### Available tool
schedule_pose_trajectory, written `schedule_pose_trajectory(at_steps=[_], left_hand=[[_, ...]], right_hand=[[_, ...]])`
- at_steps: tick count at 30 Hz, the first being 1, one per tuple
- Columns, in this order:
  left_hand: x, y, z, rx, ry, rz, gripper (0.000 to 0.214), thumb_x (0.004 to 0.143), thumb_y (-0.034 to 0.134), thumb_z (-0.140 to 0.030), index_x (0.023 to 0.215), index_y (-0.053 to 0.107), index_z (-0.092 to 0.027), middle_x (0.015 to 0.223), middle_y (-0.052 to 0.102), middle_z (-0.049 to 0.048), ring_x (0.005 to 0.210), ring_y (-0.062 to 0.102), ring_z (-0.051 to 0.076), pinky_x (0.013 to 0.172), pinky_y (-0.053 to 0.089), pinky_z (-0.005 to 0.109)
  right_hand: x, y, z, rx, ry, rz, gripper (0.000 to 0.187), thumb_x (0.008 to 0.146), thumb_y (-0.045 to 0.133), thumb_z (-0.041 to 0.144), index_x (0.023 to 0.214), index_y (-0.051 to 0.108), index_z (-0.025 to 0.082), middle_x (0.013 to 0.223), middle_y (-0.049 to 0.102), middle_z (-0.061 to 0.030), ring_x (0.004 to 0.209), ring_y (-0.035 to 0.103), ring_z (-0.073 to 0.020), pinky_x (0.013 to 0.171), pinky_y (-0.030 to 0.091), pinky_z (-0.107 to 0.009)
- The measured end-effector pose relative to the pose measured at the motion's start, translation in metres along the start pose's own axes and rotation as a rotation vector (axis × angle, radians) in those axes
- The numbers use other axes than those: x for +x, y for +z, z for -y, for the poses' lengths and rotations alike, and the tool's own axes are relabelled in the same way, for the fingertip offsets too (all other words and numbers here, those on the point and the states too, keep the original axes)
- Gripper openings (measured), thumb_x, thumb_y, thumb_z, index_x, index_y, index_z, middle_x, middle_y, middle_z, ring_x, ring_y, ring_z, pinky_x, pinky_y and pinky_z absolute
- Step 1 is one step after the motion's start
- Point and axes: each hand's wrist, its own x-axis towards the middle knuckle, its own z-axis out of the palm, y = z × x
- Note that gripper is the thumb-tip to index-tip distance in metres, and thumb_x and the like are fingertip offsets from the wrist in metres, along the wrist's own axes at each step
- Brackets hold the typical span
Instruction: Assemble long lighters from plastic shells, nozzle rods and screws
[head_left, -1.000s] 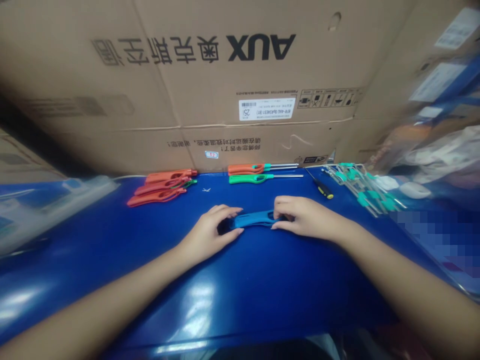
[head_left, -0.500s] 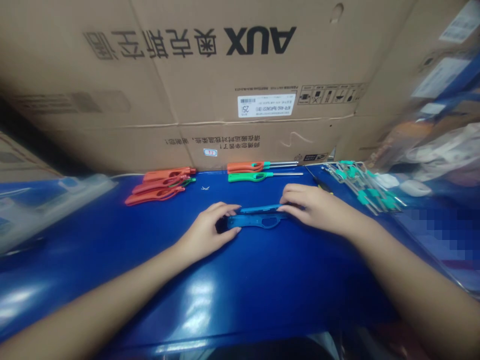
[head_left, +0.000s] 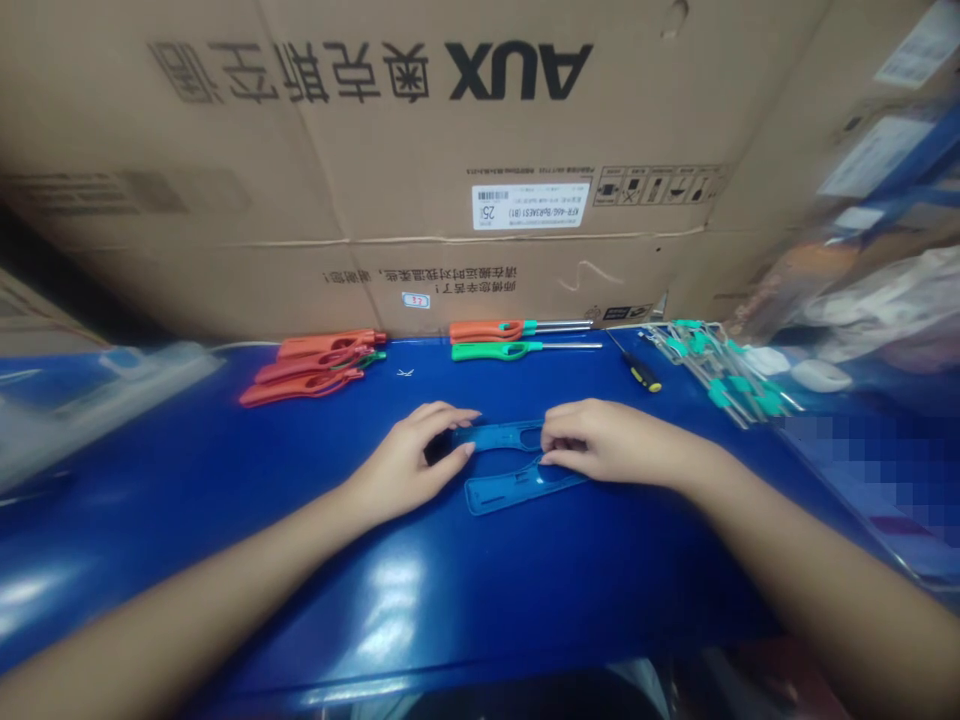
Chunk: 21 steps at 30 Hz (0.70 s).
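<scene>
Two blue plastic halves of a long-necked lighter's casing are in front of me on the table. My left hand (head_left: 420, 455) has thumb and fingers around the left end of the far casing half (head_left: 495, 436), which has a trigger opening. My right hand (head_left: 607, 440) pinches the near casing half (head_left: 506, 489) by its right part. This near half lies at a slant with its ribbed inside facing up. The right fingers also cover the right end of the far half; whether they touch it I cannot tell.
Orange-red lighter handles (head_left: 307, 372) lie at the back left. An orange lighter (head_left: 480, 331) and a green lighter (head_left: 480, 352) lie behind my hands. A screwdriver (head_left: 643, 374) and metal tubes with teal parts (head_left: 720, 365) are at right. A cardboard box (head_left: 390, 200) stands behind the blue table (head_left: 450, 600).
The two casing halves have come apart. My right hand has brought one half toward me, turned inside up, while my left hand has stayed at the other.
</scene>
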Motion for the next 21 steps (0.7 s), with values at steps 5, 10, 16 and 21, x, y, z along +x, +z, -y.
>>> schedule_pose_trajectory(at_steps=[5,10,16,21], left_hand=[[0.0,-0.002,-0.005,-0.013,0.043,0.022,0.03,0.096,0.061,-0.03,0.124,0.065,-0.023,0.12,0.067,0.0072,0.112,0.063,0.022,0.101,0.05,0.04],[-0.003,-0.007,-0.015,0.057,0.139,0.086,0.033,0.092,0.064,-0.03,0.125,0.065,-0.023,0.115,0.066,0.0071,0.109,0.059,0.023,0.099,0.048,0.041],[-0.005,-0.006,-0.017,0.109,0.184,0.17,0.035,0.09,0.061,-0.024,0.125,0.065,-0.023,0.11,0.066,0.0071,0.103,0.059,0.023,0.095,0.046,0.043],[-0.003,-0.003,-0.012,0.092,0.13,0.14,0.032,0.092,0.058,-0.022,0.123,0.066,-0.022,0.112,0.065,0.0072,0.106,0.059,0.023,0.099,0.046,0.044]], right_hand=[[0.003,0.003,0.001,-0.049,-0.012,-0.059,0.014,0.092,0.067,0.031,0.101,0.065,0.021,0.101,0.065,-0.0021,0.077,0.059,-0.0144,0.065,0.04,-0.026],[0.003,0.006,0.002,-0.072,-0.032,-0.065,0.018,0.096,0.061,0.03,0.112,0.063,0.023,0.111,0.064,-0.0032,0.086,0.062,-0.0165,0.071,0.043,-0.028],[0.004,0.008,0.003,-0.066,-0.049,-0.052,0.008,0.094,0.06,0.024,0.101,0.063,0.021,0.101,0.065,-0.0017,0.079,0.059,-0.0145,0.068,0.041,-0.027],[0.004,0.007,0.004,-0.065,-0.042,-0.046,0.008,0.093,0.061,0.023,0.1,0.063,0.02,0.099,0.065,-0.0008,0.076,0.057,-0.0132,0.066,0.039,-0.026]])
